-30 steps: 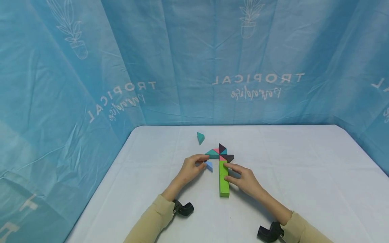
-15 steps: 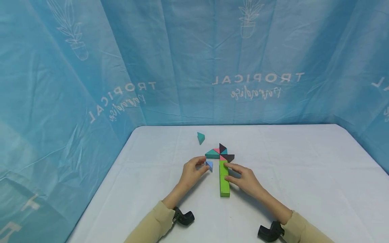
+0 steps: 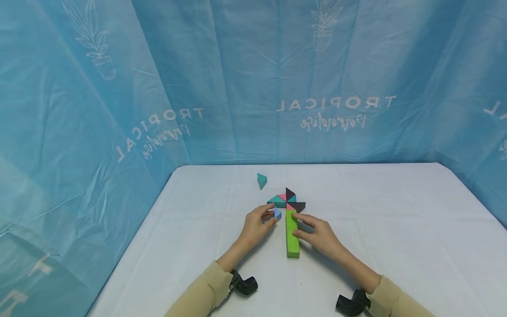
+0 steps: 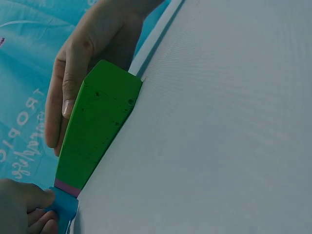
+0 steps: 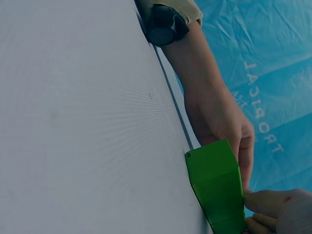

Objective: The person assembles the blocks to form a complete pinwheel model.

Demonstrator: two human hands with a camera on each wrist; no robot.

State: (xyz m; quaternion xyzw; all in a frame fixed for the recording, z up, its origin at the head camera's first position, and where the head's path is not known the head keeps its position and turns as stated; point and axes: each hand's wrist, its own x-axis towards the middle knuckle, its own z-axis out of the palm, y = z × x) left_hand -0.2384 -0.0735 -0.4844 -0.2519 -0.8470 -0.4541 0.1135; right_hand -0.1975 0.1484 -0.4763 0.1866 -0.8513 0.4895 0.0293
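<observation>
A blue triangular block point(image 3: 278, 214) is pinched by my left hand point(image 3: 255, 226), just left of the green bar's far end. In the left wrist view, the thumb presses the blue block point(image 4: 65, 202). My right hand point(image 3: 318, 235) rests its thumb and forefinger along the right side of the green blocks point(image 3: 292, 235), which lie in a row as a bar. Beyond the bar, a pinwheel of triangular blocks joins its end: a teal block point(image 3: 277, 202), pink block point(image 3: 282, 196), dark upper block point(image 3: 290, 194) and dark right block point(image 3: 299, 205).
One loose teal triangular block point(image 3: 262, 181) lies farther back on the white-covered table point(image 3: 376, 211). Blue printed curtains point(image 3: 245, 88) stand behind and beside the table. Black wrist cameras point(image 3: 246, 285) sit at both sleeves.
My left hand has shifted right, carrying the blue triangular block closer to the green bar and turning it. The right hand and the other blocks stay where they were.
</observation>
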